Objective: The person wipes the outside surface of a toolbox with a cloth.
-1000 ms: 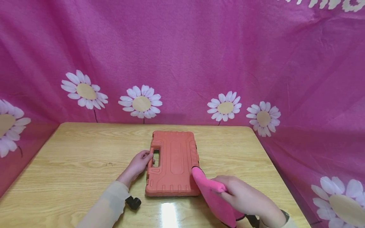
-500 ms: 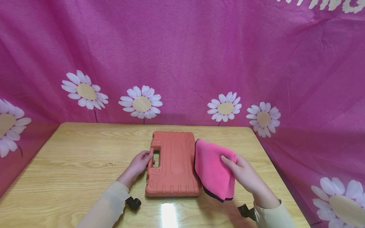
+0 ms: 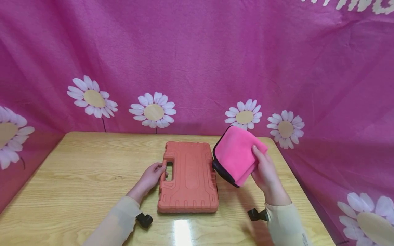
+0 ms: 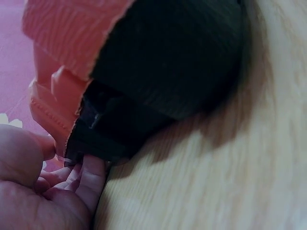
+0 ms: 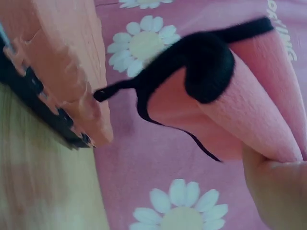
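Note:
An orange-red plastic carrying case (image 3: 191, 177) with a dark underside lies on the wooden table. My left hand (image 3: 151, 177) grips its handle on the left side, thumb on top and fingers curled beneath, as the left wrist view shows (image 4: 53, 187). To the right of the case, my right hand (image 3: 264, 171) pinches a folded pink cloth (image 3: 237, 153) with black edging and holds it up above the table. In the right wrist view the cloth (image 5: 259, 96) hangs in folds, its black trim towards the case's hinged side (image 5: 57, 62).
The wooden table (image 3: 92, 164) reaches back to a magenta curtain (image 3: 197, 68) printed with white daisies, which also hangs along both sides. A black wrist camera (image 3: 144, 220) sits at the left sleeve, another camera (image 3: 257, 215) at the right.
My right hand has risen and moved away from me with the pink cloth, from the case's near right corner to beyond its right edge. The left hand and case stay put.

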### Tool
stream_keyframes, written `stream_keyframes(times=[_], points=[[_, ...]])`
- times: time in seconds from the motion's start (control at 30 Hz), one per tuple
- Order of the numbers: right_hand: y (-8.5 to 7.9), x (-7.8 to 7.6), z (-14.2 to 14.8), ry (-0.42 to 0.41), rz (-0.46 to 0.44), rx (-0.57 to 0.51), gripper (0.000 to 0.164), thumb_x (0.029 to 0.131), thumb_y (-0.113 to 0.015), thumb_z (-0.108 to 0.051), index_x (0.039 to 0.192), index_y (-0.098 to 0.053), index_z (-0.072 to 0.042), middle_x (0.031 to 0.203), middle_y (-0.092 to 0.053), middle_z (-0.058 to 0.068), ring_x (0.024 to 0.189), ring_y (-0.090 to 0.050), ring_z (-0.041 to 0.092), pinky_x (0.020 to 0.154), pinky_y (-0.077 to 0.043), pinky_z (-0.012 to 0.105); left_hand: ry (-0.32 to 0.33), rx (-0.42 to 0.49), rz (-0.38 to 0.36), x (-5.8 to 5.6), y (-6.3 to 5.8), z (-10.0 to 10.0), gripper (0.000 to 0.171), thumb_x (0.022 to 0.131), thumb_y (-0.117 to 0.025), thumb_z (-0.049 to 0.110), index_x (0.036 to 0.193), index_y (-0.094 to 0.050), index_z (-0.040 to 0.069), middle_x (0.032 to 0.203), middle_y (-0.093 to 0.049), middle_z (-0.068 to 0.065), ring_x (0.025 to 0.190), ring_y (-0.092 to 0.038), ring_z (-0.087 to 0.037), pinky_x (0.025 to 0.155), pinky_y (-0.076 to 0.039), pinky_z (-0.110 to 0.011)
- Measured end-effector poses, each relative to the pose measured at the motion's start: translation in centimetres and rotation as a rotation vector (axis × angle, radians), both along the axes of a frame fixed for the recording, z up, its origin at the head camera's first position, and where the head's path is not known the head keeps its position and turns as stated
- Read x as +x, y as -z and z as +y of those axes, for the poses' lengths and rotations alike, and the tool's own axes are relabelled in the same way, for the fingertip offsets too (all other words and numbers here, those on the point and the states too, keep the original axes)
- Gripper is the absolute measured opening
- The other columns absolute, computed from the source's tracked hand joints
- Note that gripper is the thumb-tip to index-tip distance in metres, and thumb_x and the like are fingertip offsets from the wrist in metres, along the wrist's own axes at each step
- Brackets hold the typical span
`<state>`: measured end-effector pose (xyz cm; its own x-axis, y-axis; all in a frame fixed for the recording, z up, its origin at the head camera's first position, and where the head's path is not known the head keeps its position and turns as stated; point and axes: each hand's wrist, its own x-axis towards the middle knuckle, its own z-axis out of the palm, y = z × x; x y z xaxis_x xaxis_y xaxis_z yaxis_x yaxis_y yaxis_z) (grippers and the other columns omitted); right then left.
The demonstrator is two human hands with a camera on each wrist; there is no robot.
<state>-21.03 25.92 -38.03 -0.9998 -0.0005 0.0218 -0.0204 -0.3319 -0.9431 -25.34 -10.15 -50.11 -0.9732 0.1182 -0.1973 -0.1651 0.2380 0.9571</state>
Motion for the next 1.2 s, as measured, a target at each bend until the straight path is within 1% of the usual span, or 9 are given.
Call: stream_keyframes(times=[0.13, 0.2, 0.3, 0.47, 0.7, 0.9, 1.03, 1.13, 1.2], points=[[0.3, -0.6, 0.4, 0.061, -0.045, -0.192, 0.020, 0.112, -0.042, -0.028, 0.122, -0.056, -0.018, 0.108, -0.071, -0.011, 0.105, -0.067, 0.000, 0.094, -0.055, 0.017, 0.002, -0.006, 0.004, 0.0, 0.1, 0.1, 0.038, 0.112, -0.045, 0.019, 0.136, -0.053, -0.010, 0.100, -0.070, -0.016, 0.081, -0.063, -0.009, 0.070, -0.053, -0.022], [0.4, -0.8, 0.4, 0.091, -0.062, -0.237, 0.023, 0.112, -0.042, -0.029, 0.129, -0.052, -0.016, 0.115, -0.069, -0.012, 0.112, -0.064, -0.001, 0.099, -0.053, 0.017, -0.004, -0.013, 0.006, 0.0, 0.1, 0.1, 0.039, 0.112, -0.045, 0.019, 0.136, -0.053, -0.010, 0.101, -0.071, -0.016, 0.082, -0.063, -0.009, 0.070, -0.053, -0.022], [0.8, -1.0, 0.5, 0.131, -0.078, -0.264, 0.026, 0.112, -0.041, -0.029, 0.134, -0.046, -0.016, 0.121, -0.067, -0.012, 0.118, -0.060, -0.001, 0.103, -0.050, 0.016, -0.015, -0.013, 0.006, 0.0, 0.0, 0.1, 0.040, 0.111, -0.045, 0.019, 0.138, -0.053, -0.010, 0.102, -0.071, -0.016, 0.083, -0.064, -0.010, 0.071, -0.054, -0.022], [1.6, -1.5, 0.5, 0.170, -0.091, -0.268, 0.024, 0.113, -0.034, -0.024, 0.134, -0.043, -0.016, 0.123, -0.063, -0.011, 0.119, -0.058, -0.001, 0.104, -0.048, 0.016, -0.027, -0.018, -0.001, 0.1, -0.2, 0.2, 0.042, 0.111, -0.045, 0.020, 0.139, -0.052, -0.010, 0.105, -0.072, -0.018, 0.087, -0.066, -0.012, 0.073, -0.056, -0.023], [2.4, -2.0, 0.9, 0.181, -0.151, -0.360, 0.023, 0.113, -0.028, -0.020, 0.130, -0.043, -0.015, 0.112, -0.068, -0.011, 0.112, -0.061, 0.000, 0.101, -0.049, 0.016, -0.033, 0.006, -0.009, 0.1, 0.0, 0.2, 0.044, 0.111, -0.046, 0.021, 0.141, -0.051, -0.011, 0.106, -0.072, -0.021, 0.084, -0.065, -0.010, 0.072, -0.057, -0.023], [2.8, -2.2, 1.5, 0.182, -0.195, -0.406, 0.024, 0.113, -0.028, -0.020, 0.133, -0.042, -0.017, 0.116, -0.066, -0.011, 0.117, -0.057, 0.000, 0.110, -0.042, 0.019, -0.046, 0.014, -0.017, 0.2, 0.2, 0.2, 0.046, 0.112, -0.045, 0.024, 0.142, -0.051, -0.010, 0.107, -0.071, -0.020, 0.084, -0.064, -0.011, 0.071, -0.056, -0.023], [2.8, -2.3, 1.7, 0.184, -0.191, -0.404, 0.023, 0.113, -0.028, -0.020, 0.131, -0.042, -0.017, 0.117, -0.065, -0.011, 0.117, -0.057, 0.001, 0.109, -0.043, 0.020, -0.047, -0.050, -0.007, 0.5, -0.1, 0.3, 0.049, 0.112, -0.045, 0.027, 0.144, -0.050, -0.009, 0.119, -0.068, -0.024, 0.103, -0.066, -0.024, 0.090, -0.057, -0.036], [2.9, -2.4, 1.7, 0.173, -0.189, -0.418, 0.023, 0.113, -0.027, -0.020, 0.130, -0.042, -0.016, 0.114, -0.067, -0.010, 0.113, -0.060, 0.002, 0.102, -0.048, 0.019, -0.033, -0.134, 0.036, 0.9, -0.6, 0.4, 0.052, 0.110, -0.048, 0.028, 0.145, -0.047, -0.010, 0.132, -0.061, -0.029, 0.122, -0.060, -0.037, 0.107, -0.049, -0.050], [2.9, -2.4, 1.7, 0.165, -0.191, -0.429, 0.024, 0.113, -0.026, -0.020, 0.130, -0.042, -0.016, 0.111, -0.068, -0.009, 0.110, -0.062, 0.003, 0.098, -0.051, 0.019, -0.028, -0.196, 0.073, 1.2, -1.0, 0.3, 0.054, 0.110, -0.049, 0.029, 0.146, -0.045, -0.010, 0.137, -0.054, -0.032, 0.128, -0.055, -0.042, 0.112, -0.044, -0.055]])
